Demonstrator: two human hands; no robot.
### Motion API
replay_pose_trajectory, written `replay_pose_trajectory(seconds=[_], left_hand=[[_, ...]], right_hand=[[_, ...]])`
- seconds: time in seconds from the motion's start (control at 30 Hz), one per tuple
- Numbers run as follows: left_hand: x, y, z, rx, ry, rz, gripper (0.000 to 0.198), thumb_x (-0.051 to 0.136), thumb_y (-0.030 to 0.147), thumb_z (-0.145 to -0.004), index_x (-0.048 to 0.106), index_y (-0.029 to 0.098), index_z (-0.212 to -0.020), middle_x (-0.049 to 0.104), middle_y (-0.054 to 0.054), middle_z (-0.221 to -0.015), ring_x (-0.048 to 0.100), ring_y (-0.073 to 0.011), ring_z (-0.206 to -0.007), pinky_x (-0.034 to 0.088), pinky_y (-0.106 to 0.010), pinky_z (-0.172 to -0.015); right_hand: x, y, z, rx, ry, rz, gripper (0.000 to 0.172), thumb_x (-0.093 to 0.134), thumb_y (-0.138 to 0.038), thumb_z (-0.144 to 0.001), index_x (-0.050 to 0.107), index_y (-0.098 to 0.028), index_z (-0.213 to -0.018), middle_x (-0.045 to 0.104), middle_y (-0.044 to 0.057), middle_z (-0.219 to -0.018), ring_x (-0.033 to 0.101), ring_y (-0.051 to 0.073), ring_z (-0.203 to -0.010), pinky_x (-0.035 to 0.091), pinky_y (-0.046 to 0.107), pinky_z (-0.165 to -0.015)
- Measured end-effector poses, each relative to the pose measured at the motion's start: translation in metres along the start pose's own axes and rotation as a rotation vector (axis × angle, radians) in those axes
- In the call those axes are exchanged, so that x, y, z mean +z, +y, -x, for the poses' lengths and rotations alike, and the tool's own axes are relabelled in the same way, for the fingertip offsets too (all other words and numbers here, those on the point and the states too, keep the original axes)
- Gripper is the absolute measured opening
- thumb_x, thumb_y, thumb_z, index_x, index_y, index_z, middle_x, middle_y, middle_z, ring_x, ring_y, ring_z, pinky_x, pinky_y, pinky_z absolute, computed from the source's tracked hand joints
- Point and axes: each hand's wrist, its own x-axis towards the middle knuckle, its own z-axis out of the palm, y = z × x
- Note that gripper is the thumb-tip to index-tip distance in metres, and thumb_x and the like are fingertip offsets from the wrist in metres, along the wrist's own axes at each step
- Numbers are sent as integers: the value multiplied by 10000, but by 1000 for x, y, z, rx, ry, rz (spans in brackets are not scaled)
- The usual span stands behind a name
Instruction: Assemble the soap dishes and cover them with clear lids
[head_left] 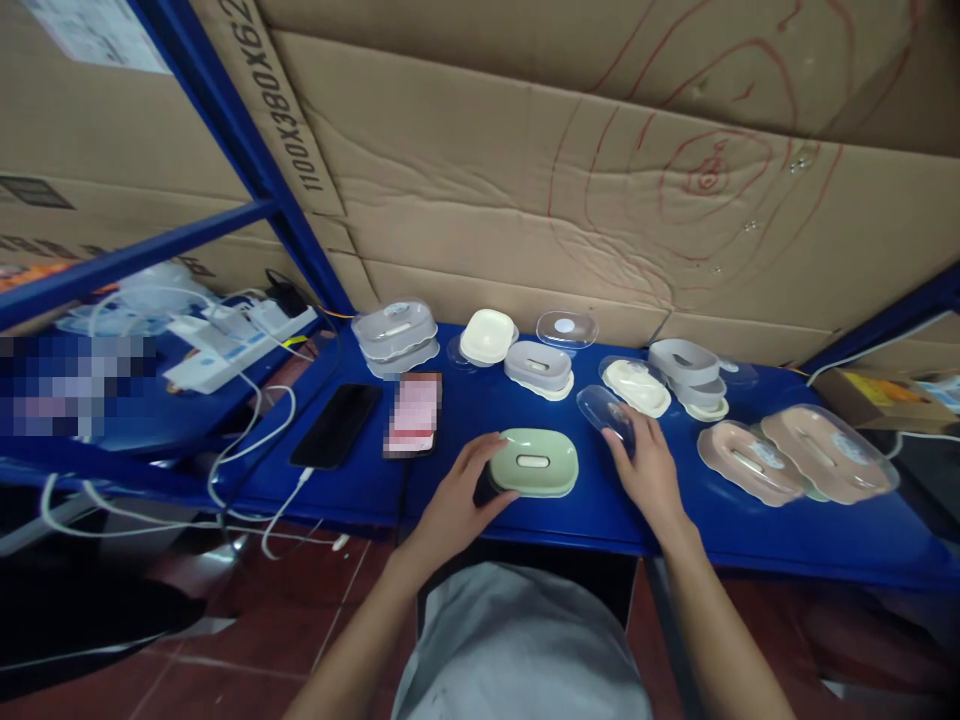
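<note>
A pale green oval soap dish (504,478) with a small slot in its middle lies on the blue table in front of me. My left hand (471,482) grips its left end, thumb at the near edge and fingers at the far edge. To the right, my right hand (646,458) holds a clear oval lid (600,408) between thumb and fingers, tilted and apart from the green dish. Just beyond that lid is a cream dish (636,388).
Grey dishes (537,366), a cream dish (487,336) and a clear lid (567,328) stand along the back. Pink lidded dishes (750,462) lie at right. Phones (335,426), a power strip (236,345) and cables are at left. A blue frame post (307,240) rises behind.
</note>
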Motion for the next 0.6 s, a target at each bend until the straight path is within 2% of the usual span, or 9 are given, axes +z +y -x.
replay_pose_trajectory(seconds=[0.13, 0.2, 0.3, 0.6], left_hand=[[3, -4, 1, -31, 10, 59, 760, 779, 299, -945, 375, 359, -1585, 520, -105, -1586, 555, -284, -1457, 482, -495, -1218], [4, -5, 2, -33, -2, 83, 806, 789, 308, -940, 342, 371, -1608, 502, -103, -1610, 551, -287, -1463, 487, -498, -1212], [4, -5, 2, -17, 2, 76, 842, 802, 308, -931, 328, 372, -1624, 486, -102, -1629, 529, -287, -1483, 482, -497, -1217], [1, -5, 1, -4, -50, 21, 712, 785, 334, -947, 460, 364, -1580, 499, -81, -1609, 509, -282, -1496, 423, -471, -1265]], right_hand=[[-6, -24, 27, -206, -163, -237, 502, 505, -378, -1096, 457, -334, -1594, 597, 115, -1491, 593, 276, -1381, 541, 492, -1134], [-2, -38, 35, -370, -245, -236, 522, 517, -319, -1093, 446, -377, -1607, 572, 95, -1520, 525, 272, -1463, 491, 516, -1200], [8, -50, 36, -556, -261, -177, 576, 545, -261, -1080, 419, -388, -1627, 572, 85, -1526, 451, 280, -1529, 378, 595, -1279], [19, -49, 46, -624, -153, -9, 697, 570, -204, -1064, 295, -337, -1690, 487, 111, -1646, 412, 296, -1564, 429, 586, -1254]])
